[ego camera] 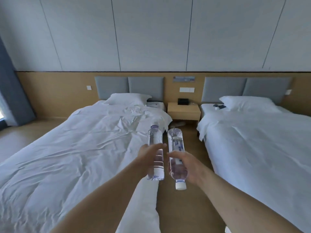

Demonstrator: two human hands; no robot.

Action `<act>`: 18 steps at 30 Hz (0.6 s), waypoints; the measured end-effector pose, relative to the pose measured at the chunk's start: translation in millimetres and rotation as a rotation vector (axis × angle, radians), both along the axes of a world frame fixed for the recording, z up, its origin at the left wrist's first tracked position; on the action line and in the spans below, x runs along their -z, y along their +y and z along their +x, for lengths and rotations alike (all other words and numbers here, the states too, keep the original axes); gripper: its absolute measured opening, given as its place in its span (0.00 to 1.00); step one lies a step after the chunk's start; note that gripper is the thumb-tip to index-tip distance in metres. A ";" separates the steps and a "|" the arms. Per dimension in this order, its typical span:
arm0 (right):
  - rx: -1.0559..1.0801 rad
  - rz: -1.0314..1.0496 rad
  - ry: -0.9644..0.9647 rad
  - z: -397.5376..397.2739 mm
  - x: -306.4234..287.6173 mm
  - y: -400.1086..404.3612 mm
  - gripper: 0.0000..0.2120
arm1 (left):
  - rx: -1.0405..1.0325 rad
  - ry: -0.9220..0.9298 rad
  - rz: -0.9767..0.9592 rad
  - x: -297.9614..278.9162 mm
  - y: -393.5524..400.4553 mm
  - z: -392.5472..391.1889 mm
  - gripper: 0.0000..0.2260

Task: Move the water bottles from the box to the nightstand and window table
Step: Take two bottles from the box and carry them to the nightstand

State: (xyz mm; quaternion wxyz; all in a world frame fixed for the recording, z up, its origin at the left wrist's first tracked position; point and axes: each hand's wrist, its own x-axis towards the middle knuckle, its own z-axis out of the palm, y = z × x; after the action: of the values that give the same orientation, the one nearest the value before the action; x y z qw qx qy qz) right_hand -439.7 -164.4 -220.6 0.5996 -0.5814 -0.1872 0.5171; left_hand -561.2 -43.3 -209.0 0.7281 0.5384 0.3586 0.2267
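Observation:
I hold two clear plastic water bottles out in front of me over the aisle between two beds. My left hand (148, 153) grips the left water bottle (155, 140), whose cap points away from me. My right hand (186, 163) grips the right water bottle (175, 143), which is turned over with its white cap pointing down toward me. The wooden nightstand (183, 111) stands against the far wall between the beds, well beyond both hands. No box and no window table show in this view.
A white bed (75, 148) fills the left and another white bed (260, 140) the right, with a narrow wooden-floor aisle (185, 207) between. A black device (183, 101) sits on the nightstand. Blue curtains (11, 91) and a window edge are at far left.

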 end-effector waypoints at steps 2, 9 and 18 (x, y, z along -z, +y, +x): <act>0.067 -0.008 0.010 27.0 4.1 13.2 0.28 | 0.044 0.022 0.015 -0.2 20.6 31.3 0.22; 0.253 -0.034 0.054 145.8 33.8 61.9 0.34 | 0.183 0.053 -0.006 21.8 80.5 161.7 0.24; 0.230 -0.072 0.025 332.2 42.2 144.3 0.29 | 0.166 0.108 0.006 31.9 158.5 345.2 0.25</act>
State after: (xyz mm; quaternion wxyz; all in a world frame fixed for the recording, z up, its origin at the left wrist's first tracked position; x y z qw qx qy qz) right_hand -107.5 -20.1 -262.8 0.6361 -0.6137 -0.0927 0.4585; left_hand -216.0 115.3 -240.9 0.7223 0.5800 0.3507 0.1374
